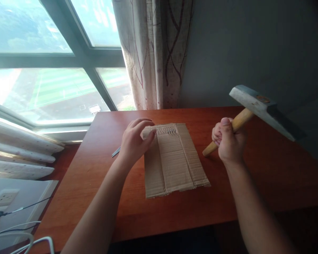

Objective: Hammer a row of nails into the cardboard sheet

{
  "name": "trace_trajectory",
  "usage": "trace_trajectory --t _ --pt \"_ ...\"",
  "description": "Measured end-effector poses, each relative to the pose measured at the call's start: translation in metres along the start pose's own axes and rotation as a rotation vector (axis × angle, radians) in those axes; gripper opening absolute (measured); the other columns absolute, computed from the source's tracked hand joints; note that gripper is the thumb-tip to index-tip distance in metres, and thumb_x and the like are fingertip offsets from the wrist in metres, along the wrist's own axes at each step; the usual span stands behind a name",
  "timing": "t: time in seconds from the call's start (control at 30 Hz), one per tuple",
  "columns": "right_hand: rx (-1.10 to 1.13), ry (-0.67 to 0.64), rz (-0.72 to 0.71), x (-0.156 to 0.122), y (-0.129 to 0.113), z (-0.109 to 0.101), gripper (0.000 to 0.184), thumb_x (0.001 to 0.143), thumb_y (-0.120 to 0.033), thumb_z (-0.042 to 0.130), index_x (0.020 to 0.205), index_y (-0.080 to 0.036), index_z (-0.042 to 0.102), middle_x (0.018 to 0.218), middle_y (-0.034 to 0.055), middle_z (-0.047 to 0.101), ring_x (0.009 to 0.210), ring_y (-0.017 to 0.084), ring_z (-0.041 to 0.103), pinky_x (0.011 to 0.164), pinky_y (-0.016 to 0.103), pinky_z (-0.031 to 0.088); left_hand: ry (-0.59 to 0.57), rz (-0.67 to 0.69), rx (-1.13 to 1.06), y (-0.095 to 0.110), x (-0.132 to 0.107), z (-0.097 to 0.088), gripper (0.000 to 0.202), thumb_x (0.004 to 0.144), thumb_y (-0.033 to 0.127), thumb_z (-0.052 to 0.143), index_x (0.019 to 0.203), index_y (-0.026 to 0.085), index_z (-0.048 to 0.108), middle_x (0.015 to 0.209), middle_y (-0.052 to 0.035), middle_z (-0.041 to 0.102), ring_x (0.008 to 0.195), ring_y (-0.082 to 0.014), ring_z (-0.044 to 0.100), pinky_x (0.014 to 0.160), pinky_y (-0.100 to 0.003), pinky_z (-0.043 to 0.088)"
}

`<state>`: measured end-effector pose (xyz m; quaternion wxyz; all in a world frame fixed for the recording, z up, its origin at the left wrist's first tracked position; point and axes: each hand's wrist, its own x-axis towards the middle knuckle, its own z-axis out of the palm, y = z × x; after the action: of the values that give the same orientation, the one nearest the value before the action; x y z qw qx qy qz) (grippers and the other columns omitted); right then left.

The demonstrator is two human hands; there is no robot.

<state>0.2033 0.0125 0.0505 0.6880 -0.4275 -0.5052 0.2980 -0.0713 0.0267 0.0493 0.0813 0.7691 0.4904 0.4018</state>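
Note:
A flat piece of corrugated cardboard (pixel 172 158) lies on the reddish wooden table (pixel 108 197); a row of small holes and nails (pixel 167 131) runs along its far edge. My left hand (pixel 134 141) rests on the cardboard's far left corner, fingers curled and pinched at the edge near the holes; whether a nail is between them is hidden. My right hand (pixel 228 139) is closed round the wooden handle of a hammer (pixel 262 107), raised to the right of the cardboard with its grey metal head up and tilted.
Loose nails (pixel 116 152) lie on the table left of my left hand. A window and patterned curtain (pixel 159 53) stand behind the table. A wall socket and white cables (pixel 5 204) sit at the lower left.

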Motion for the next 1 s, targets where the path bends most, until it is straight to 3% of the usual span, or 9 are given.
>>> trace_trajectory --t 0.13,0.27,0.37,0.6,1.0 --pt "-0.013 0.017 -0.017 -0.001 -0.001 -0.001 0.055 0.089 -0.057 0.060 0.058 -0.022 0.033 0.047 -0.0074 0.031 0.038 0.006 0.029 0.035 0.024 0.020 0.025 -0.192 0.137 -0.031 -0.022 -0.031 0.024 0.090 0.036 0.059 0.106 0.021 0.069 0.112 -0.0056 0.070 0.098 -0.0212 0.066 0.084 -0.033 0.052" --pt "0.016 0.038 -0.032 -0.003 -0.001 -0.003 0.054 0.089 -0.054 0.063 0.058 -0.022 0.032 0.046 -0.0084 0.028 0.037 0.005 0.026 0.035 0.023 0.019 -0.119 -0.444 0.343 -0.064 -0.053 -0.053 0.033 0.088 0.045 0.057 0.108 0.022 0.070 0.108 -0.0056 0.071 0.084 -0.0213 0.067 0.072 -0.032 0.050" --pt "0.020 0.046 -0.040 -0.003 0.000 -0.002 0.052 0.090 -0.049 0.064 0.058 -0.023 0.032 0.046 -0.0086 0.027 0.037 0.006 0.026 0.035 0.024 0.018 -0.189 -0.525 0.450 -0.072 -0.070 -0.059 0.036 0.088 0.048 0.055 0.108 0.022 0.070 0.105 -0.0060 0.071 0.084 -0.0220 0.068 0.073 -0.032 0.047" --pt "-0.068 0.044 -0.011 -0.003 0.001 0.004 0.049 0.093 -0.050 0.059 0.060 -0.022 0.036 0.050 -0.0067 0.034 0.041 0.006 0.032 0.038 0.024 0.024 -0.281 -0.516 0.552 -0.065 -0.080 -0.058 0.033 0.092 0.047 0.049 0.104 0.023 0.068 0.105 -0.0052 0.070 0.087 -0.0217 0.067 0.067 -0.030 0.042" --pt "-0.088 0.016 -0.006 -0.005 -0.001 0.009 0.050 0.091 -0.051 0.060 0.059 -0.022 0.036 0.049 -0.0067 0.032 0.042 0.007 0.031 0.038 0.024 0.023 -0.346 -0.438 0.784 -0.053 -0.083 -0.054 0.030 0.096 0.039 0.044 0.094 0.024 0.069 0.099 -0.0047 0.069 0.082 -0.0222 0.064 0.059 -0.030 0.034"
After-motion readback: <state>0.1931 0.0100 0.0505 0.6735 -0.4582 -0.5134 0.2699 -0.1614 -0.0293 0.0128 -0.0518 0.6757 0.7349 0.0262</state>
